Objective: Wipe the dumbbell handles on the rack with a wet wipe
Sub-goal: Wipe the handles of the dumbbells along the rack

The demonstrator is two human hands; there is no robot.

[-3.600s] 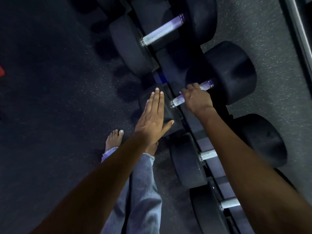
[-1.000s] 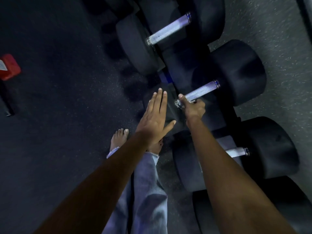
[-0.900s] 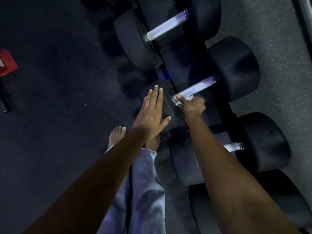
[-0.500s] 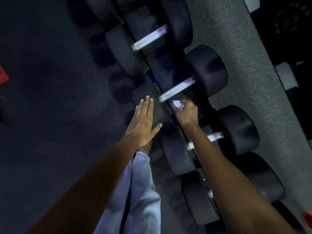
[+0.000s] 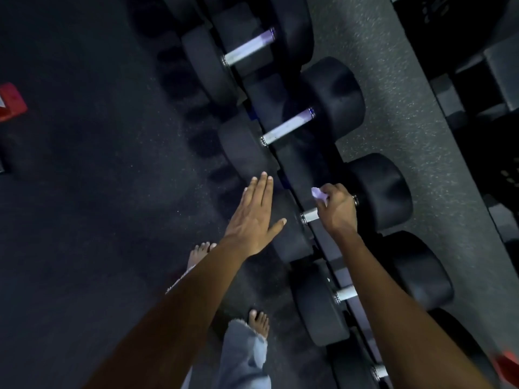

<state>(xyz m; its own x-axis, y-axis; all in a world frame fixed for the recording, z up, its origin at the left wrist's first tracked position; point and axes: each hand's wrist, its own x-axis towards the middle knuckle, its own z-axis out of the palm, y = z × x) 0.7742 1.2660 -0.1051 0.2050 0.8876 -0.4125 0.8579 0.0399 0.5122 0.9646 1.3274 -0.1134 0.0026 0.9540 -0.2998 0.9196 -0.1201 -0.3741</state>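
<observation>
The wet wipe (image 5: 318,194) is bunched in the right hand (image 5: 337,210), whose fingers curl over a dumbbell handle (image 5: 310,215) on the rack (image 5: 297,164). At nine o'clock of it the left hand (image 5: 254,217) lies flat, fingers straight and together, thumb spread, over that dumbbell's near head (image 5: 289,237).

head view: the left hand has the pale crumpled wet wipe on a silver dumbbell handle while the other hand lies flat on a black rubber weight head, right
Wrong hand. In the head view the right hand grips the pale crumpled wet wipe at the silver dumbbell handle; the left hand, fingers straight, lies flat over the black rubber weight head.
</observation>
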